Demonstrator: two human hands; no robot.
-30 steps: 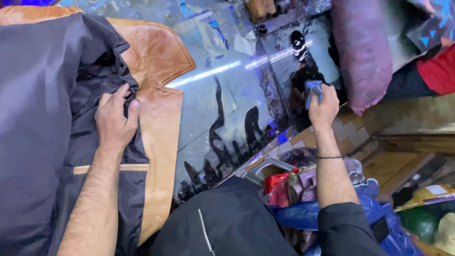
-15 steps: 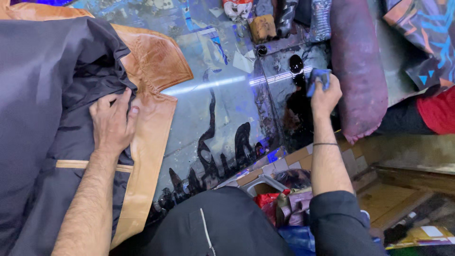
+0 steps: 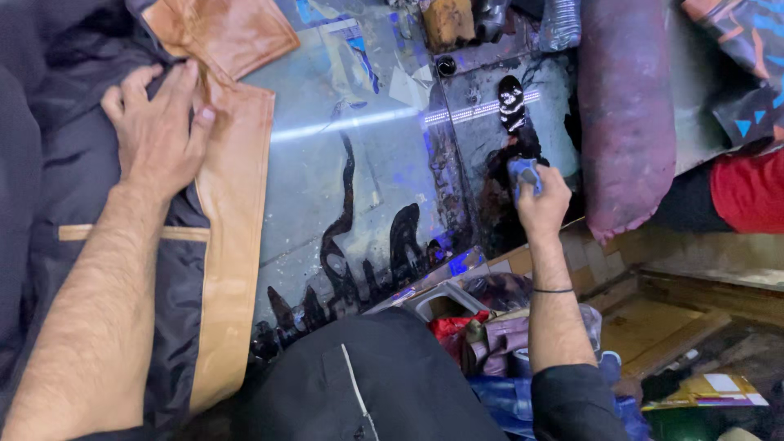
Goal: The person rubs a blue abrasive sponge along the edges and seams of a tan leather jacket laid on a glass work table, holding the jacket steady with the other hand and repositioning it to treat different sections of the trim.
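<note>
My left hand (image 3: 159,131) presses flat on a tan leather jacket (image 3: 233,196) with its dark lining (image 3: 73,196) turned up, lying at the left of a stained metal worktable (image 3: 351,171). Its fingers rest by the seam where lining meets leather. My right hand (image 3: 541,200) is closed around a small blue sponge-like pad (image 3: 523,171) at the table's right side, over a patch of black stain (image 3: 498,204).
A long purple-brown roll (image 3: 625,106) lies right of my right hand. A brown bottle (image 3: 447,20) stands at the table's far edge. Below the table edge sit a bin of bags and rags (image 3: 490,335), cardboard and clutter. A red cloth (image 3: 747,192) shows at right.
My view has shifted, so the jacket sits further left. My left hand stays pressed on the lining seam. My right hand still grips the blue pad at the black stain.
</note>
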